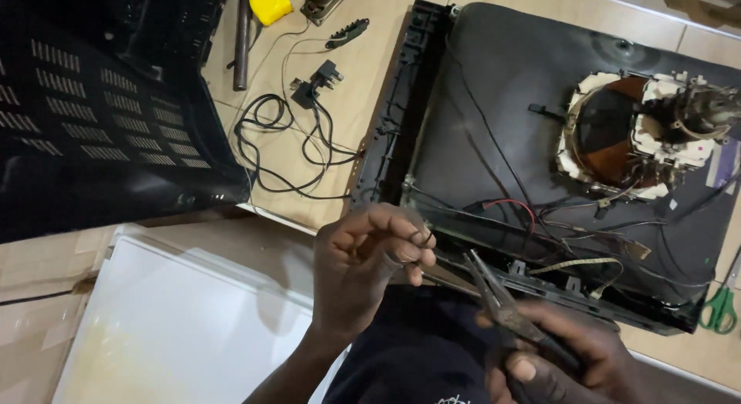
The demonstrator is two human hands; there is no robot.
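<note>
My left hand [369, 259] is closed around a thin dark wire [423, 239], pinched between thumb and fingers near the front edge of an opened television tube [494, 118]. My right hand [563, 356] grips needle-nose pliers [494, 294], whose jaws point up-left toward the left hand's fingertips without touching them. The tube lies face down, with a copper deflection yoke [629, 134] and loose black and red wires [515, 206] across its back.
A black vented rear cover [93, 118] lies at the left. A coiled black power cable with plug [297, 134] sits on the tiled floor. A yellow object [270, 3], green-handled scissors [720, 307] and a white board [177, 327] are nearby.
</note>
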